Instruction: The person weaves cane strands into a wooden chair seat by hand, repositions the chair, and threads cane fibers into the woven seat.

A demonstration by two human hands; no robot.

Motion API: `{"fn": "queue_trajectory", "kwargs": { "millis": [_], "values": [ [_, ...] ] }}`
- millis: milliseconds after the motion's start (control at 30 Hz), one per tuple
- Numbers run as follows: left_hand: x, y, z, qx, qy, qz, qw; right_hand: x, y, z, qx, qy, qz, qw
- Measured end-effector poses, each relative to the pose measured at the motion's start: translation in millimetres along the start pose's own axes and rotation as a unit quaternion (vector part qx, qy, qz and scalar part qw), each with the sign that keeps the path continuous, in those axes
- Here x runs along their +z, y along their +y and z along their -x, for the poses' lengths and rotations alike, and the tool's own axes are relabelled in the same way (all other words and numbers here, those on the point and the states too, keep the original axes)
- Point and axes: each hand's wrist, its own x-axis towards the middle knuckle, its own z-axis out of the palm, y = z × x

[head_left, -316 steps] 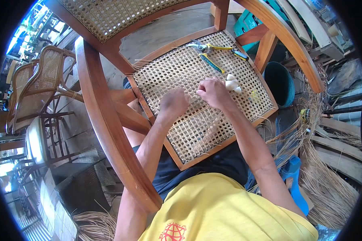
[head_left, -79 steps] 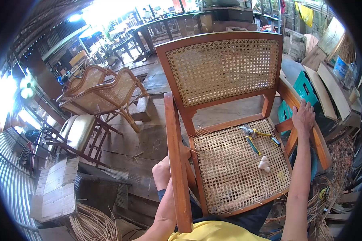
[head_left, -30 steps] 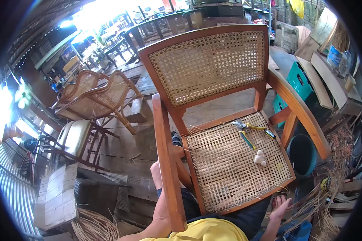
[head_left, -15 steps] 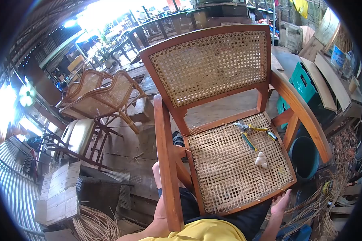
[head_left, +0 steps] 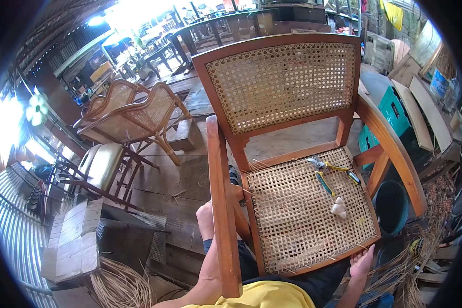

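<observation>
Right hand (head_left: 361, 263) held open, palm up, at the front rail (head_left: 323, 262) of the cane-seated chair (head_left: 287, 218); chair positioned before the torso; shears (head_left: 317, 163) laid on its seat. Left hand hidden behind the armrest (head_left: 222, 205); its state cannot be told.

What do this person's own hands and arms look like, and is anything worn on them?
The right hand shows no glove, ring or watch. Both forearms are bare, with no sleeve in sight on them. The shirt is yellow. The left hand cannot be made out.
</observation>
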Motion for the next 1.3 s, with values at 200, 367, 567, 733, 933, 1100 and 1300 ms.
{"fn": "queue_trajectory", "kwargs": {
  "millis": [200, 367, 567, 733, 933, 1100, 1300],
  "values": [
    [3.4, 1.1, -3.2, 0.010, 0.002, -0.017, 1.000, -19.2, 11.5, 2.5, -0.039, -0.002, -0.081, 0.996],
    [3.6, -14.5, -14.6, 0.018, 0.003, -0.070, 0.997, -46.7, -6.6, 43.6, -0.267, 0.165, 0.222, 0.923],
    [-16.2, -45.3, -8.8, 0.010, -0.013, -0.121, 0.993, 54.3, -38.7, 127.4, -0.389, 0.127, 0.474, 0.780],
    [-46.6, -91.7, 23.6, -0.020, -0.036, -0.183, 0.982, 159.0, 9.7, 102.6, -0.426, -0.074, 0.477, 0.765],
    [-33.2, -69.8, 90.7, 0.152, 0.080, -0.356, 0.919, 249.4, 77.8, 40.4, -0.535, -0.194, 0.585, 0.578],
    [-17.7, 3.3, 125.7, -0.079, -0.227, -0.354, 0.904, 270.7, 91.7, 28.1, -0.567, -0.188, 0.639, 0.485],
    [34.1, 1.0, 113.4, 0.023, -0.369, -0.222, 0.902, 285.2, 98.4, 35.9, -0.584, -0.205, 0.597, 0.510]
  ]
}}
